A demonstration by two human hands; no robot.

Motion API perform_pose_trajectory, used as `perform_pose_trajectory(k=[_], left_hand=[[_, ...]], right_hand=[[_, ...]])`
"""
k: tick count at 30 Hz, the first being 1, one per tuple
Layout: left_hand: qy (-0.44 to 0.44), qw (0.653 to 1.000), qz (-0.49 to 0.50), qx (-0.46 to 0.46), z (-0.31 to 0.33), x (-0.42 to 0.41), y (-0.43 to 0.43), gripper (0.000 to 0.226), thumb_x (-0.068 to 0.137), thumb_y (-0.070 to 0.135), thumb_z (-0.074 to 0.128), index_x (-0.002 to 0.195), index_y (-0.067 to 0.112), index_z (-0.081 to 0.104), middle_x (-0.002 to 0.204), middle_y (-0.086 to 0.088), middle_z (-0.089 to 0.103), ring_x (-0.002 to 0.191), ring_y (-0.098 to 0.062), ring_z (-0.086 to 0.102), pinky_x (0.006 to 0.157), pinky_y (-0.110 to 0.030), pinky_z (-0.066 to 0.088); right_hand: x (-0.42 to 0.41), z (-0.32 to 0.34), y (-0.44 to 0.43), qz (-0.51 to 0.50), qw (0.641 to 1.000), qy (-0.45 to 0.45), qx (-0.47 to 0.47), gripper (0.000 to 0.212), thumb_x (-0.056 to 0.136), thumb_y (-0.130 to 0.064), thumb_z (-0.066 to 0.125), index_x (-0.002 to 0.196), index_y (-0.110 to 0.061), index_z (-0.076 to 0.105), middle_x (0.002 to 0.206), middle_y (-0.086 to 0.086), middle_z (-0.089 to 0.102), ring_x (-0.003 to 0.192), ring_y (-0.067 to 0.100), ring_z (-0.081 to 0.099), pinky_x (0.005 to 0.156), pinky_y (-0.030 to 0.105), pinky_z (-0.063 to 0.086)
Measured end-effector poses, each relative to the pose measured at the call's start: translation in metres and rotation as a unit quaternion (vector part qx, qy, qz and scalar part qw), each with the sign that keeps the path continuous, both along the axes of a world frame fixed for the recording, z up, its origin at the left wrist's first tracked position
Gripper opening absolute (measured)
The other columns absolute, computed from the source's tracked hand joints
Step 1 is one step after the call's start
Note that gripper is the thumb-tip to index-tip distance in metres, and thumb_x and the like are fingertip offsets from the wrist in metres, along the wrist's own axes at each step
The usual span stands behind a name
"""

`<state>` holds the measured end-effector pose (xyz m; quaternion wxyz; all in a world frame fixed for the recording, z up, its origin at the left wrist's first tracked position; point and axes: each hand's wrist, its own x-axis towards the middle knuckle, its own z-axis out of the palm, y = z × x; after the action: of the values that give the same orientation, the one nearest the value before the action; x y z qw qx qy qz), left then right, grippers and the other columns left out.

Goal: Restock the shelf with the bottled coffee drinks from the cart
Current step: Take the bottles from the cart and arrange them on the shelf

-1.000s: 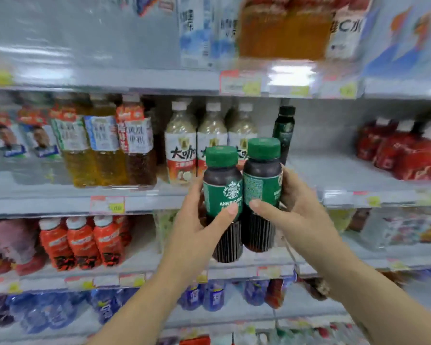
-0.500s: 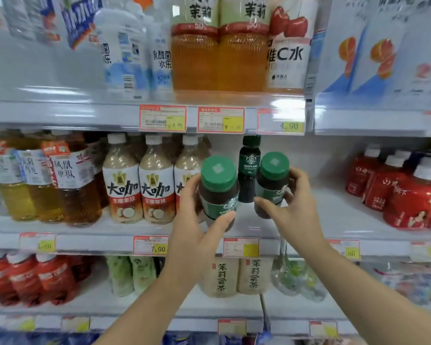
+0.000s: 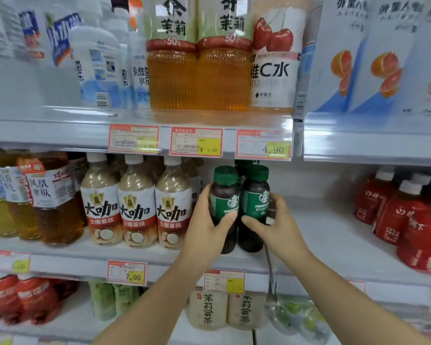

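Place: shop, drinks aisle | Proof: white tiered shelves (image 3: 47, 138) crowded with rows of identical bottled teas (image 3: 172, 78) and milk coffee bottles (image 3: 136, 205) | price tags (image 3: 196, 141) along every shelf's front edge, one reading 4.90 | lower tags (image 3: 224, 282) blurred, probably prices

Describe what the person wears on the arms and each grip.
Nothing that shows. The left grip and right grip are ungloved, with no watch or bracelet at either wrist. Both forearms are bare down to the frame edge; no sleeve is in view.
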<state>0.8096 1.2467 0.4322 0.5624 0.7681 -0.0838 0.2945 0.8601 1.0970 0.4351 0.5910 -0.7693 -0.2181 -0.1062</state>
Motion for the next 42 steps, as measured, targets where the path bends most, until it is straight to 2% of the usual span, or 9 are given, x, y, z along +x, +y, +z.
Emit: perform_pose_trajectory(k=[2, 6, 10, 13, 16, 23, 27, 33, 42], left_hand=[[0.013, 1.000, 0.018, 0.013, -0.004, 0.009, 0.002, 0.056, 0.088, 0.032, 0.060, 0.138, 0.037, 0.034, 0.131, 0.008, 0.048, 0.121, 0.000, 0.046, 0.103, -0.032, 0.040], [0.043, 0.997, 0.014, 0.055, 0.000, 0.018, 0.000, 0.050, 0.094, 0.026, 0.053, 0.136, 0.040, 0.030, 0.131, 0.009, 0.036, 0.116, 0.009, 0.037, 0.101, -0.022, 0.029], [0.057, 0.998, -0.018, -0.002, -0.006, 0.023, 0.003, 0.053, 0.097, 0.023, 0.048, 0.141, 0.041, 0.023, 0.140, 0.015, 0.043, 0.130, -0.001, 0.039, 0.111, -0.034, 0.032], [0.059, 0.998, 0.021, -0.005, -0.014, 0.024, -0.003, 0.057, 0.090, 0.021, 0.061, 0.132, 0.047, 0.032, 0.127, 0.020, 0.051, 0.121, 0.002, 0.046, 0.105, -0.030, 0.038], [0.071, 0.993, 0.092, 0.027, -0.019, 0.032, -0.009, 0.068, 0.084, 0.015, 0.065, 0.140, 0.033, 0.032, 0.131, 0.004, 0.048, 0.123, -0.010, 0.043, 0.107, -0.039, 0.037], [0.093, 0.989, 0.114, -0.015, -0.011, 0.042, -0.013, 0.060, 0.091, 0.001, 0.053, 0.142, 0.020, 0.028, 0.134, 0.001, 0.049, 0.124, -0.015, 0.044, 0.102, -0.027, 0.034], [0.112, 0.984, 0.139, -0.001, -0.007, 0.055, -0.016, 0.062, 0.090, 0.000, 0.052, 0.144, 0.013, 0.026, 0.142, -0.009, 0.041, 0.133, -0.024, 0.037, 0.109, -0.039, 0.032], [0.150, 0.973, 0.171, 0.043, -0.003, 0.063, -0.013, 0.066, 0.093, 0.005, 0.050, 0.149, 0.013, 0.015, 0.152, -0.013, 0.017, 0.141, -0.028, 0.020, 0.110, -0.033, 0.022], [0.139, 0.976, 0.159, 0.054, -0.002, 0.067, -0.014, 0.062, 0.091, 0.001, 0.049, 0.146, 0.011, 0.023, 0.147, -0.015, 0.025, 0.139, -0.028, 0.023, 0.107, -0.027, 0.020]], right_hand=[[0.005, -0.005, -0.010, 0.052, 0.997, 0.042, -0.029, 0.053, 0.079, -0.005, 0.071, 0.115, -0.032, 0.042, 0.110, -0.015, 0.058, 0.098, -0.008, 0.054, 0.087, 0.012, 0.046], [0.016, -0.011, -0.021, 0.052, 0.994, 0.044, -0.083, 0.050, 0.080, -0.005, 0.069, 0.122, -0.024, 0.049, 0.117, -0.005, 0.062, 0.112, 0.009, 0.057, 0.104, 0.037, 0.043], [0.018, -0.011, -0.021, 0.044, 0.994, 0.042, -0.086, 0.052, 0.080, -0.010, 0.072, 0.122, -0.024, 0.046, 0.115, -0.009, 0.060, 0.110, 0.008, 0.056, 0.099, 0.029, 0.044], [0.019, -0.010, -0.019, 0.042, 0.995, 0.031, -0.090, 0.051, 0.080, -0.011, 0.072, 0.117, -0.029, 0.042, 0.107, -0.016, 0.057, 0.101, 0.000, 0.055, 0.088, 0.015, 0.044], [0.021, -0.008, -0.015, 0.037, 0.995, 0.024, -0.094, 0.051, 0.079, -0.012, 0.073, 0.114, -0.030, 0.040, 0.102, -0.021, 0.054, 0.095, -0.003, 0.054, 0.071, 0.002, 0.041], [0.026, -0.006, -0.006, 0.021, 0.995, 0.016, -0.096, 0.052, 0.076, -0.015, 0.076, 0.116, -0.023, 0.044, 0.114, -0.007, 0.056, 0.102, 0.010, 0.056, 0.079, 0.015, 0.043], [0.030, -0.006, -0.001, 0.014, 0.994, 0.020, -0.102, 0.063, 0.073, -0.020, 0.078, 0.126, -0.017, 0.042, 0.127, -0.002, 0.050, 0.107, 0.015, 0.055, 0.086, 0.023, 0.044], [0.034, 0.001, 0.006, 0.043, 0.994, 0.027, -0.098, 0.073, 0.072, -0.013, 0.078, 0.129, -0.018, 0.033, 0.121, -0.009, 0.044, 0.112, 0.006, 0.045, 0.089, 0.019, 0.037], [0.044, 0.007, 0.002, 0.073, 0.990, 0.044, -0.109, 0.083, 0.070, -0.012, 0.080, 0.135, -0.017, 0.027, 0.125, -0.011, 0.042, 0.121, 0.005, 0.039, 0.097, 0.022, 0.034]])
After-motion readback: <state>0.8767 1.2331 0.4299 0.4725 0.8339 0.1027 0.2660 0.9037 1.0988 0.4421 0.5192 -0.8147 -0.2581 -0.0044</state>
